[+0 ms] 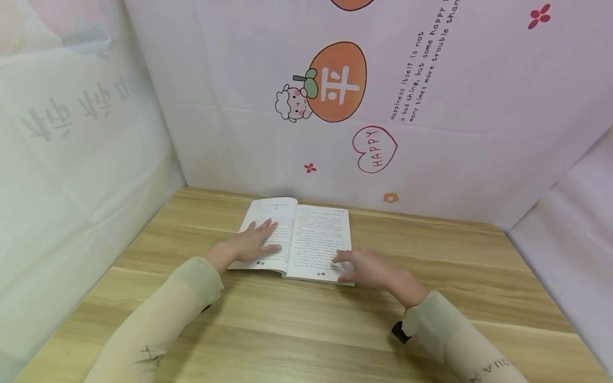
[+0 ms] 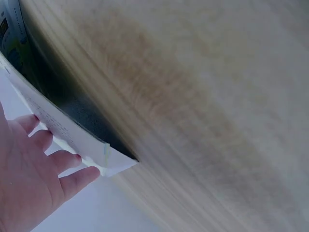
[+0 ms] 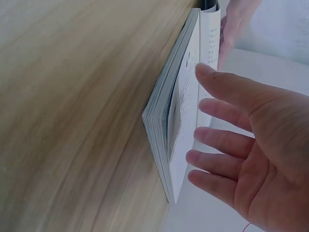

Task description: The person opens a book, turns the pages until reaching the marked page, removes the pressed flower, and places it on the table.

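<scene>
An open book (image 1: 320,239) with printed text on both pages lies on the wooden table, near its back edge. Across the left page my left hand (image 1: 251,242) rests with its fingers spread. In the left wrist view, that page's outer edge lifts off the table, and the left hand's fingertips (image 2: 77,159) touch the page. My right hand (image 1: 367,270) is at the lower right corner of the right page. The right wrist view shows the right hand's fingers (image 3: 219,140) extended beside the book's thick stack of pages (image 3: 161,111), pinching nothing.
The wooden table (image 1: 297,330) meets a printed cloth backdrop (image 1: 239,143) just behind the book. White cloth walls (image 1: 96,175) stand at both sides. A dark band (image 1: 400,332) shows at the right sleeve's cuff.
</scene>
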A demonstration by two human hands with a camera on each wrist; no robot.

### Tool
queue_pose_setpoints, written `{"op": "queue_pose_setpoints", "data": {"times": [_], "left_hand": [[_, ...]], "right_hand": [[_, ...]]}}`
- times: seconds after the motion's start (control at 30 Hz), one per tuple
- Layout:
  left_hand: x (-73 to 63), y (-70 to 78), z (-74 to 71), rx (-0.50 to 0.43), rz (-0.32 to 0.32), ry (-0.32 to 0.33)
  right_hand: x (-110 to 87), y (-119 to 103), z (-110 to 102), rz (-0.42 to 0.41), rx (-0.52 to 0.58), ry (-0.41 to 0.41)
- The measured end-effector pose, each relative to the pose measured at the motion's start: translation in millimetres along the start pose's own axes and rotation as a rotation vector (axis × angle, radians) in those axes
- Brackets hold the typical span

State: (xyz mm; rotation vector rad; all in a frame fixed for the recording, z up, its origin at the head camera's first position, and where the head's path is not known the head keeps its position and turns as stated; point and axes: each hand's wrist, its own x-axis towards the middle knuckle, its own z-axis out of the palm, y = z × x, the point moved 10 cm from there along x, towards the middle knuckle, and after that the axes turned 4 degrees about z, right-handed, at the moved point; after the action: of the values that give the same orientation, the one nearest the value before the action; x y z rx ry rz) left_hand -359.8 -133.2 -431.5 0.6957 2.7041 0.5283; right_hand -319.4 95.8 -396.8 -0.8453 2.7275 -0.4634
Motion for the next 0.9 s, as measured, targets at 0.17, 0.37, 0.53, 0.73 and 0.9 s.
{"op": "queue_pose_setpoints", "data": {"times": [0.17,0.37,0.53,0.73,0.9], "left_hand": [[-0.6,-3.1,2.6,0.009,-0.023,-0.028],[-0.1,-5.4,3.8,-0.029,-0.021,-0.029],[-0.8,-5.6,4.6,-0.050,-0.026,-0.037],[-0.4,-5.8,5.5,-0.059,-0.027,-0.043],[-1.4,-4.5,3.8,-0.045,-0.021,-0.041]], "right_hand": [[-0.6,4,3,0.008,-0.014,-0.009],[0.2,10,5,0.026,-0.014,-0.007],[1.4,15,6,0.065,-0.006,-0.028],[0.1,15,3,0.040,-0.029,-0.044],[-1.6,13,-1,-0.002,-0.033,-0.029]]}}
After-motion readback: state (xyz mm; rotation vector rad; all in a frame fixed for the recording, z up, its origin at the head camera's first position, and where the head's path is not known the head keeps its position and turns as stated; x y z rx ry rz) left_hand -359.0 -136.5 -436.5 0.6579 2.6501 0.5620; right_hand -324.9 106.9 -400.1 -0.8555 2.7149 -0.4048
